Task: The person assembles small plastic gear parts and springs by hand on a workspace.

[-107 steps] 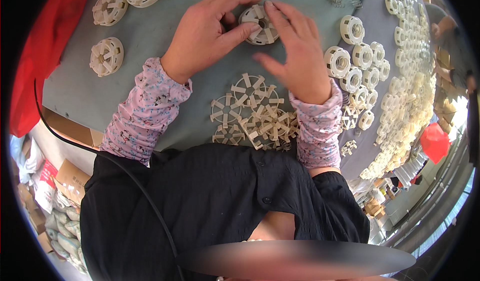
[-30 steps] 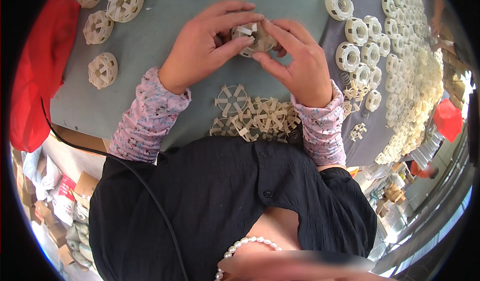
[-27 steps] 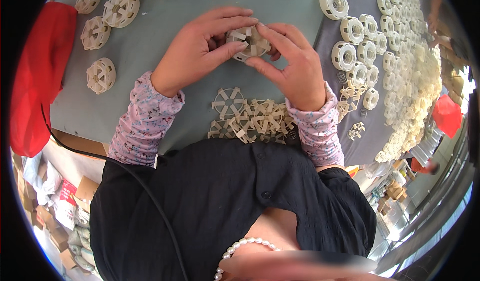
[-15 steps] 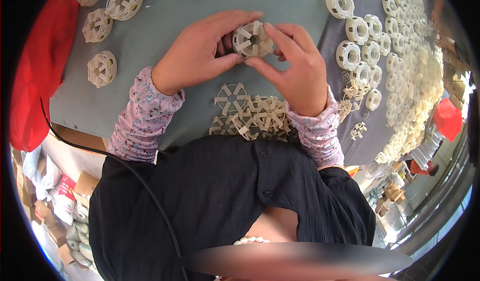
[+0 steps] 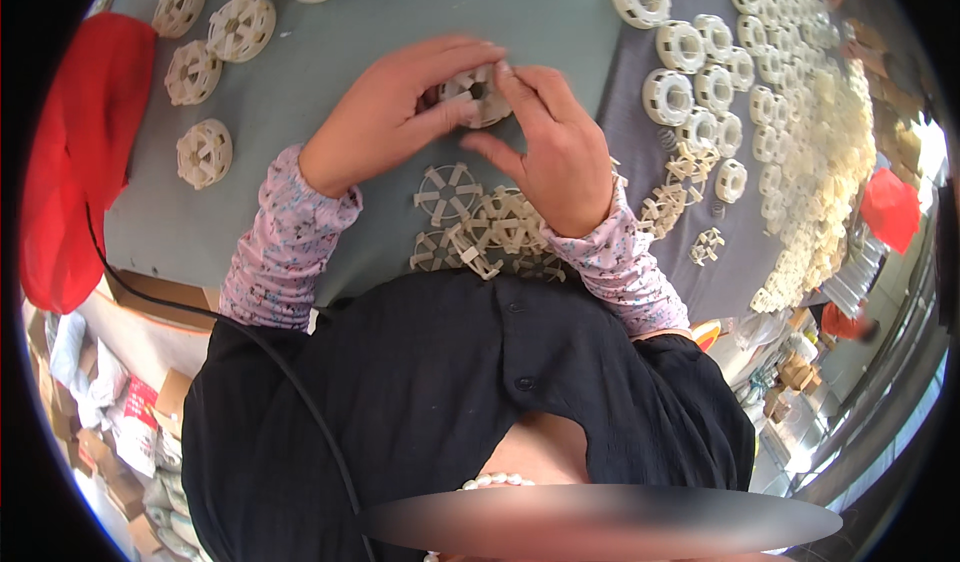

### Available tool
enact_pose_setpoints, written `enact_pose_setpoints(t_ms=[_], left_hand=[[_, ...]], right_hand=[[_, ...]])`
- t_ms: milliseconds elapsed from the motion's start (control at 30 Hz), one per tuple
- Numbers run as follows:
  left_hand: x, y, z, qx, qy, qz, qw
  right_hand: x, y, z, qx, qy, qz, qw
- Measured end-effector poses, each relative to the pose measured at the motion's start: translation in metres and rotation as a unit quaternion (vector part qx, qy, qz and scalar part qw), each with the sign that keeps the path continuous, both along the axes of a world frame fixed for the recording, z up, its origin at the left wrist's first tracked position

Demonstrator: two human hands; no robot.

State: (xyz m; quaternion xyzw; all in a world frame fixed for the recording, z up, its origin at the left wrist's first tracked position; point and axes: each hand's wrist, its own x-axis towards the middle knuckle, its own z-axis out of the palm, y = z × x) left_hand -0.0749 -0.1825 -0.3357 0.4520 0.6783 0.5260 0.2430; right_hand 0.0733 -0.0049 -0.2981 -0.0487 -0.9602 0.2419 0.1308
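Observation:
Between my two hands, above the grey-green tabletop, is a round cream plastic wheel with spokes [image 5: 478, 86]. My left hand [image 5: 395, 112] wraps its left side, with the thumb across its face. My right hand [image 5: 555, 142] grips the right edge, index finger on the upper rim, thumb below and apart from the wheel. Part of the wheel is hidden behind the fingers. Nearer to me, a flat spoked plastic piece [image 5: 447, 194] lies beside a pile of similar spoked pieces [image 5: 505, 224], partly covered by my right forearm.
Several finished-looking spoked wheels [image 5: 204, 154] stand at the left. Open rings with springs [image 5: 668, 97] are grouped at the right, beyond them a dense spread of ring parts [image 5: 775, 112]. A red cloth [image 5: 80, 162] hangs at the left edge; a black cable [image 5: 290, 367] crosses my front.
Both hands and the wheel have shifted slightly left and a little down. My left thumb now lies over the wheel's face, and the right thumb has come away from it.

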Motion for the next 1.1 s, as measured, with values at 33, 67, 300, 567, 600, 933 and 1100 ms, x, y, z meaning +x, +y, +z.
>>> enact_pose_setpoints(t_ms=[33,67,300,567,600,933,1100], left_hand=[[0.000,0.000,-0.003,0.024,0.038,0.014,0.999],[0.003,-0.002,-0.004,0.032,0.040,0.013,0.999],[-0.039,-0.035,0.011,-0.144,0.131,0.221,0.956],[0.004,0.003,0.016,0.014,0.205,0.139,0.969],[0.008,0.003,0.012,-0.042,0.184,0.135,0.973],[0.003,0.005,-0.011,-0.032,0.196,0.104,0.975],[0.000,0.001,-0.007,-0.031,0.077,0.109,0.991]], right_hand=[[-0.001,0.010,0.005,-0.012,-0.028,0.035,0.999],[-0.003,0.022,0.008,-0.025,-0.056,0.070,0.996],[-0.044,0.121,-0.009,0.238,-0.003,-0.153,0.959],[-0.022,0.023,-0.012,0.086,0.039,0.054,0.994],[-0.015,0.016,-0.003,0.080,0.036,0.057,0.995],[0.024,-0.025,0.014,-0.146,-0.140,0.176,0.963],[0.026,0.032,0.008,0.077,0.078,0.020,0.994]])
